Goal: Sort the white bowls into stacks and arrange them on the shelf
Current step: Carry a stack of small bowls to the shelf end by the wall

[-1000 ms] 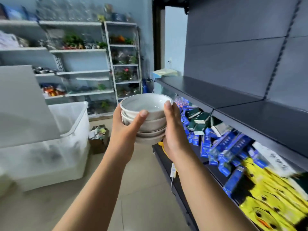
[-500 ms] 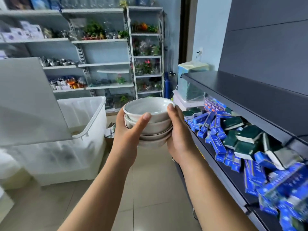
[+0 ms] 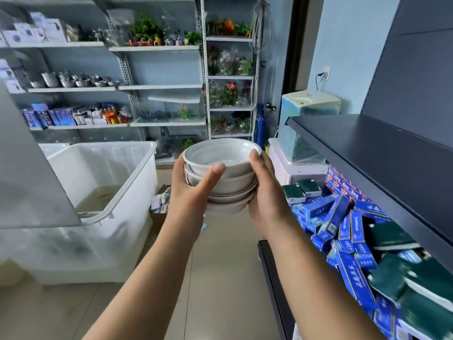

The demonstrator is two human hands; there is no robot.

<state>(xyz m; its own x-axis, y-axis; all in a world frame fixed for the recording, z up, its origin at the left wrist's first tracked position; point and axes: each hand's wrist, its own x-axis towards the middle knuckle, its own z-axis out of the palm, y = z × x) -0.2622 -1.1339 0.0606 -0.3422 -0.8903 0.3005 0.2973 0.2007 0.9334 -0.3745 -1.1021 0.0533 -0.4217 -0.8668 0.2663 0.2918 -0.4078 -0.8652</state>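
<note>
White bowls (image 3: 235, 185), four or so nested into one stack, are held in the air just left of the dark shelf (image 3: 367, 148), about level with its front edge and not touching it. The left hand (image 3: 188, 192) grips the side of the stack farther from the shelf, thumb laid up across the top bowl's wall. The right hand (image 3: 266, 197) clasps the side nearer the shelf, thumb at the top rim. Both are curled round the stack.

They look like glazed ceramic: stiff, smooth enough to slip, weighty as a stack, and likely to chip if a rim knocks the shelf's edge. I judge the safest hold to be low, with palms under the bottom bowl and thumbs steadying the top, since nested bowls may slide on each other when tilted.

The fingers of both hands are hidden behind the stack, so how far they reach under it cannot be told. The lower bowls show only as bands, so the count is uncertain. Below the shelf, blue boxes (image 3: 343, 217) lie heaped, and the frame cuts off the shelf's right end.
</note>
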